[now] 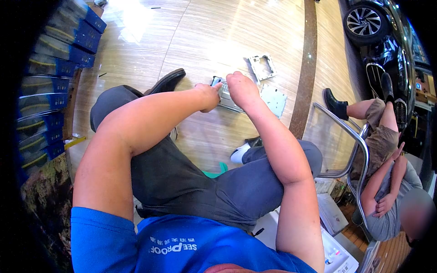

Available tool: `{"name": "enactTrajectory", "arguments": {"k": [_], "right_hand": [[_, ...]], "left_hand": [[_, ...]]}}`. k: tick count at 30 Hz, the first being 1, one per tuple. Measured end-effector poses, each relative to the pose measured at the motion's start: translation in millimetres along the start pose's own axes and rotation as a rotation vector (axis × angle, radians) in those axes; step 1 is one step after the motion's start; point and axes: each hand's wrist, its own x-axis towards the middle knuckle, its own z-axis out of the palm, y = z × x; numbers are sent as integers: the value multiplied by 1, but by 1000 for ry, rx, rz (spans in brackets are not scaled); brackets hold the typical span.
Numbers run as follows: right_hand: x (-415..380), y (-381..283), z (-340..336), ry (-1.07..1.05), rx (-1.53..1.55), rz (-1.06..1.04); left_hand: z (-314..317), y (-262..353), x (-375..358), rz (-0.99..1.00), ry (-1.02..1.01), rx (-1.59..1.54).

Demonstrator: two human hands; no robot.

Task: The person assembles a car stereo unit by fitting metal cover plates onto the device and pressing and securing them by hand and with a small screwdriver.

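A silvery, box-like metal unit [231,104] lies on the tiled floor between my shoes, with small parts showing at its dark far-left corner. My left hand [210,97] is at its left end, fingers curled and the index finger reaching onto the top. Over the unit's far side, my right hand [242,89] has its fingers bent together in a pinch. What lies in that pinch is hidden. Just right of the unit is a flat metal plate [275,101] with small holes. Beyond it sits a pale square frame [262,67] with a large opening.
Blue boxes [57,66] are stacked on the left. On the right, a seated person [387,182] with crossed arms is near a chrome tube chair frame [364,150]. A black car [391,54] stands behind. Printed papers [337,250] lie near my right elbow.
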Motion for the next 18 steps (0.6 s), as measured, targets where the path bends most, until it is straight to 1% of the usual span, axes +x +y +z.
{"name": "enactTrajectory", "arguments": {"k": [1, 4, 7, 10, 11, 13, 17, 18], "right_hand": [[0, 1, 2, 16, -6, -4], [0, 4, 6, 34, 47, -24], [-1, 4, 6, 20, 57, -10], [-1, 4, 5, 1, 54, -11], [-2, 2, 3, 1, 55, -11], [-3, 0, -1, -23, 23, 23], [-2, 0, 1, -31, 7, 34], [-3, -1, 1, -26, 21, 14]], "left_hand": [[1, -1, -2, 23, 45, 20], [2, 0, -1, 13, 47, 32], [1, 1, 3, -18, -2, -23], [-1, 2, 3, -25, -13, -13], [-1, 2, 0, -25, -13, -13], [-2, 1, -6, 28, 47, 34], [-3, 2, -6, 24, 43, 45], [-3, 2, -2, 3, 4, 19]]}}
